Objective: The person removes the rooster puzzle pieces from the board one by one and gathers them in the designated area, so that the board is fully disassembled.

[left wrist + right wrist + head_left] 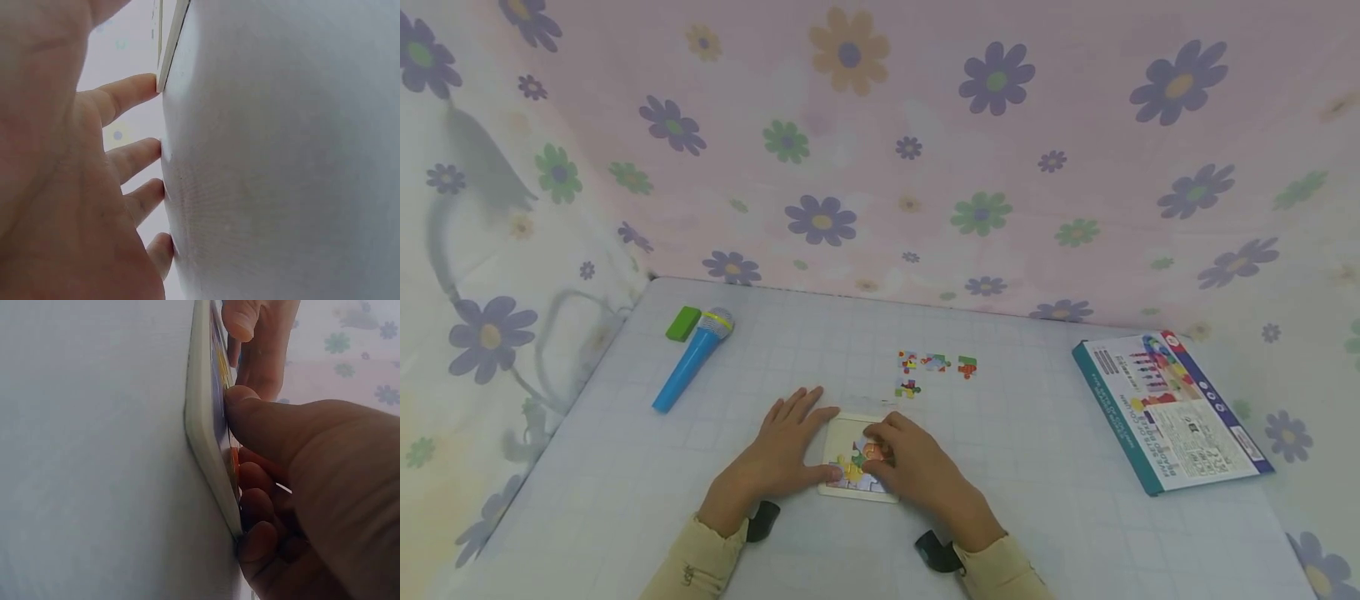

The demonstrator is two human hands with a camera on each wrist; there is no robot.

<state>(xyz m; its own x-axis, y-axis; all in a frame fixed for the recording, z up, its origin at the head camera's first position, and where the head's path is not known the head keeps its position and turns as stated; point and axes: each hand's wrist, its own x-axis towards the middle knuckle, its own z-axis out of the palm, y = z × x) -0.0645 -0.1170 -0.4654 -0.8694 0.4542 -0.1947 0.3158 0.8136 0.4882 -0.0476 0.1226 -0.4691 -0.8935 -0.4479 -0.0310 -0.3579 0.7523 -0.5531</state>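
Observation:
A small cream-framed puzzle board lies flat on the table, its lower part filled with coloured pieces. My left hand spreads over the left side, its thumb on the pieces. In the left wrist view, the index fingertip touches the board's corner while the other fingertips rest on the table. My right hand curls over the right side, pinching a reddish-orange puzzle piece at the board, partly hidden by the fingers. In the right wrist view, its thumb lies against the puzzle surface.
Several loose puzzle pieces lie beyond the board. A blue toy microphone and a green block are at the back left. To the right lies a flat printed box. Flowered cloth hangs behind the table.

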